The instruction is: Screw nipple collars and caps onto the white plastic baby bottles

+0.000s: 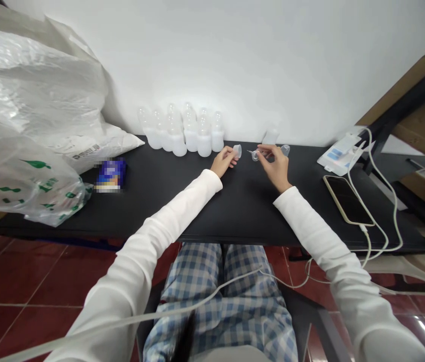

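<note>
Three small clear plastic pieces sit at my fingers. My left hand point(224, 162) curls around a little cup point(237, 151), and my right hand point(274, 167) pinches a thin-stemmed piece point(255, 155) between thumb and forefinger, with a second cup point(285, 150) just beyond it, too transparent to tell whether they join. My arms angle inward, white sleeves point(312, 218) over the black counter point(235, 211), near a row of translucent bottles point(182, 133) against the wall point(235, 60).

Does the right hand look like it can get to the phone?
Probably yes: the right hand holds a small clear plastic part, but nothing stands between it and the phone.
</note>
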A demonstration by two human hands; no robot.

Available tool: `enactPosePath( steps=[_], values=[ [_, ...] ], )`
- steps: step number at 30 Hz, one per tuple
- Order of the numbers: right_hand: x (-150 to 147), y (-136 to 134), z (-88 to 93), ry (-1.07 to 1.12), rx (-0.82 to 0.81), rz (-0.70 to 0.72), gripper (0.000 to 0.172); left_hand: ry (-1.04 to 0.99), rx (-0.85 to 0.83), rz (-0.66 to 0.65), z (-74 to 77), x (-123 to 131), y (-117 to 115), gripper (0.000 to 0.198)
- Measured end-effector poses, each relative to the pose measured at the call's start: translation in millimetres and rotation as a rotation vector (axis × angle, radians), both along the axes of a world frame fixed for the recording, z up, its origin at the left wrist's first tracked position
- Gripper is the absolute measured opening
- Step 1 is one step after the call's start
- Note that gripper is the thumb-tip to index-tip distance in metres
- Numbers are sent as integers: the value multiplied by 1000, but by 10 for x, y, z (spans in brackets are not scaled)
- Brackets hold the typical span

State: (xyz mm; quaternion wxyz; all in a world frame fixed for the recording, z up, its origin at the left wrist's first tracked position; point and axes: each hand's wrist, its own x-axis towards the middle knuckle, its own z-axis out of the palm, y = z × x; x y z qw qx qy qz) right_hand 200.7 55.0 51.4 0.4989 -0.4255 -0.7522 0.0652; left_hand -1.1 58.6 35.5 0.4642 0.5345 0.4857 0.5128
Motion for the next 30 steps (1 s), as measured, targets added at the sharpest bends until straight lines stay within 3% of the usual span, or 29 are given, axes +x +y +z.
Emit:
enactPosePath(
  steps=[6, 12, 21, 25, 30],
  values=[
    [-111, -71, -26, 82, -71, 104, 23, -170, -90, -76, 67, -6, 5, 24],
    [-143, -62, -37, 152, -164, 203, 29, -92, -77, -251, 9, -22, 10, 27],
    [-172, 7, -96, 419, -497, 407, 49, -74, -8, -264, -48, -43, -6, 21],
    [-190, 22, -128, 440, -531, 393, 51, -32, -3, -240, -53, -38, 8, 20],
    [-208, 26, -184, 373, -453, 307, 51, 16, 29, -239, -60, -25, -11, 21]
  ],
)
